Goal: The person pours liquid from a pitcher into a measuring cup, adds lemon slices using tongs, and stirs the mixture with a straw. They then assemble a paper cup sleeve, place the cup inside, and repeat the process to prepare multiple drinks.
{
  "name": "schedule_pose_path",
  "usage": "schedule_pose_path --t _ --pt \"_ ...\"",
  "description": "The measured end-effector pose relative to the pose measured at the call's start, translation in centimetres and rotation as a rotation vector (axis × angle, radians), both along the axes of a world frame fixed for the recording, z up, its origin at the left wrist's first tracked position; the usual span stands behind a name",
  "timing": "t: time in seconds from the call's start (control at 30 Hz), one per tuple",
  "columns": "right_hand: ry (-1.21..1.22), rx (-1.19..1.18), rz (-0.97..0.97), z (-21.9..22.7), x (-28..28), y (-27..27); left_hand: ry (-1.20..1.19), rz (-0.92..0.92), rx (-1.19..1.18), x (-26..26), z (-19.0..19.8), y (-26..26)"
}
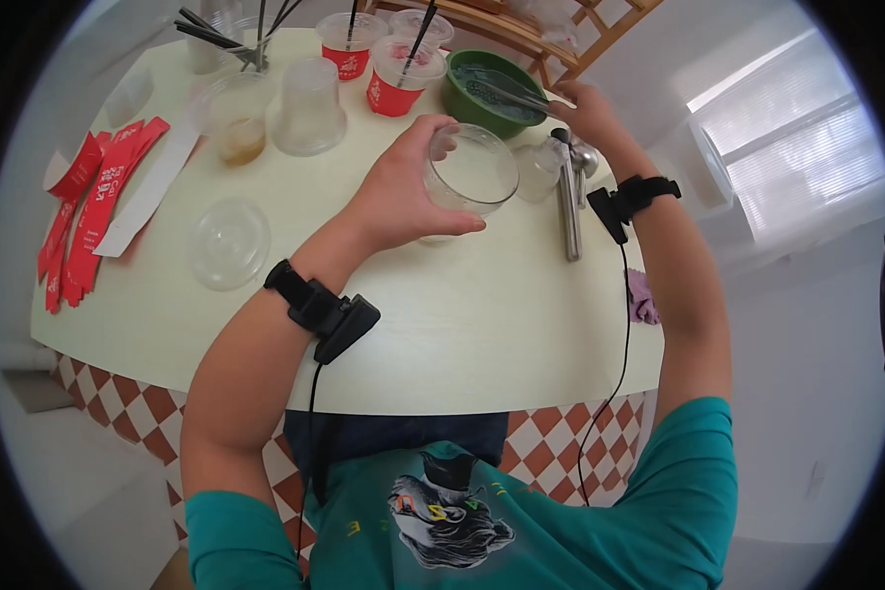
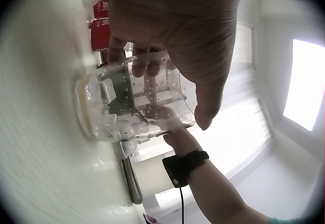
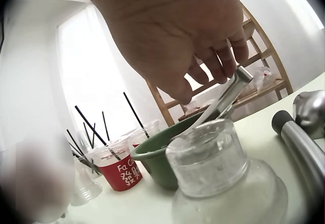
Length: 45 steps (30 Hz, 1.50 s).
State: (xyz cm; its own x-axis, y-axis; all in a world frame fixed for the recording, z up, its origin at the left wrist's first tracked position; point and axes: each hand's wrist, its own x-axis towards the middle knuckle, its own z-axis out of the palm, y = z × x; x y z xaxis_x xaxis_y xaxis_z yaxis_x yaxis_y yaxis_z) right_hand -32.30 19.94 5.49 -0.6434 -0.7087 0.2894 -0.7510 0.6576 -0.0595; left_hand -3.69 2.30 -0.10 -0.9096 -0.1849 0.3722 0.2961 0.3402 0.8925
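My left hand (image 1: 400, 187) grips a clear drinking glass (image 1: 474, 172) around its side, thumb on the near side and fingers behind. Water drops dot the glass wall in the left wrist view, and its base is close over the table. My right hand (image 1: 592, 116) reaches over the far right, its fingers extended down at the handle end of metal tongs (image 3: 222, 101). Those tongs lean over the rim of a green bowl (image 1: 452, 98), their other end inside it. In front of that hand stands a clear, narrow-necked vessel (image 3: 210, 165).
A metal muddler (image 1: 569, 216) lies beside a shiny metal jigger (image 1: 585, 157). Red-sleeved cups (image 1: 393, 98) with black straws stand behind. To the left are an upturned clear cup (image 1: 310, 113), a round plastic lid (image 1: 229, 244), red sleeves (image 1: 113, 197) and a purple cloth (image 1: 642, 298) far right.
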Motion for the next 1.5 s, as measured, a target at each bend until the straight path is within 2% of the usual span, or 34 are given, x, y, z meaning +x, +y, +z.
schedule_pose_path --t 0.07,0.1,0.17,0.23,0.27,0.33,0.37,0.4,0.57,0.63,0.67,0.77,0.97,1.5 --pt "-0.068 -0.230 0.079 0.8 3.2 0.8 0.005 0.004 -0.020 0.1 0.1 0.0" --pt "-0.071 -0.240 0.072 1.0 4.9 1.2 -0.005 0.010 -0.023 0.1 0.1 0.1" --pt "-0.314 -0.501 0.131 1.1 8.9 1.7 -0.019 0.010 -0.039 0.1 0.2 0.0" --pt "-0.566 -0.642 0.239 1.2 13.7 1.3 -0.048 0.003 0.000 0.0 0.0 0.0" --pt "-0.568 -0.659 0.239 1.2 15.5 1.1 -0.053 0.000 -0.016 -0.1 0.1 0.1" --pt "-0.588 -0.579 0.363 0.9 18.3 0.7 -0.054 0.001 0.007 -0.1 0.1 0.1" --pt "-0.667 -0.540 0.360 0.8 19.0 0.3 -0.062 0.015 -0.014 -0.1 0.1 0.0" --pt "-0.646 -0.538 0.387 0.7 19.5 -0.1 -0.053 -0.001 0.011 -0.1 0.0 0.0" --pt "-0.659 -0.629 0.405 -0.5 19.5 -1.3 -0.039 -0.012 0.025 -0.3 -0.4 -0.1" --pt "-0.699 -0.502 0.449 -0.3 19.0 -1.0 -0.039 -0.008 0.004 -0.4 -0.4 -0.2" --pt "-0.713 -0.516 0.454 -0.7 18.7 -1.0 -0.034 -0.005 -0.002 -0.4 -0.5 -0.3" --pt "-0.670 -0.576 0.448 -2.2 18.3 -0.9 -0.065 0.001 -0.024 -0.3 -0.4 -0.3" --pt "-0.539 -0.527 0.465 -2.1 18.1 -1.0 -0.088 0.006 -0.044 -0.3 0.1 -0.4" --pt "-0.458 -0.534 0.480 -2.4 17.6 -1.1 -0.123 -0.014 -0.067 -0.2 0.6 -0.5"
